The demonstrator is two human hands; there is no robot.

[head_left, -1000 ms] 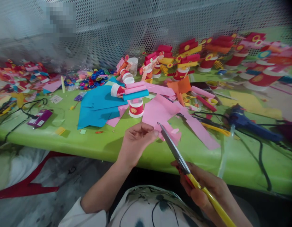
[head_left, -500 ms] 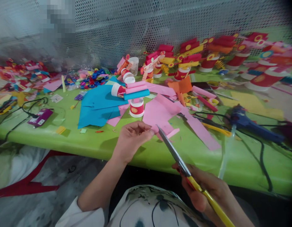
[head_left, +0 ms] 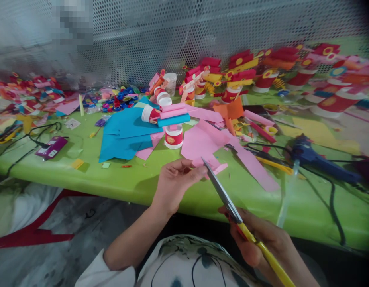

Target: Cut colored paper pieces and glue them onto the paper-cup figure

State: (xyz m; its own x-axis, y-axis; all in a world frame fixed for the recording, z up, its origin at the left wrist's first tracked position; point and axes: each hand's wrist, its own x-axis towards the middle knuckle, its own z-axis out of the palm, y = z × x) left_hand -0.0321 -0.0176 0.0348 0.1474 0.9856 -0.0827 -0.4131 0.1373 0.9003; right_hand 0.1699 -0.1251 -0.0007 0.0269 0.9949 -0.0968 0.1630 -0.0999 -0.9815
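Pink paper [head_left: 198, 162], a small piece, was pinched between thumb and fingers of the left hand [head_left: 172, 185], as I saw it from afar. That forearm slanted forward and inward across the edge of the green table [head_left: 121, 181]. The right hand [head_left: 266, 233], lower and nearer the body, was wrapped round the scissors [head_left: 222, 192], whose blades pointed forward and leftward, tip at the piece by the left thumb. Just beyond the left hand I made out a larger pink sheet [head_left: 202, 139] and a red-and-white cup [head_left: 173, 138]; a blue glue gun [head_left: 318, 159] lay beyond the right hand, to its right.
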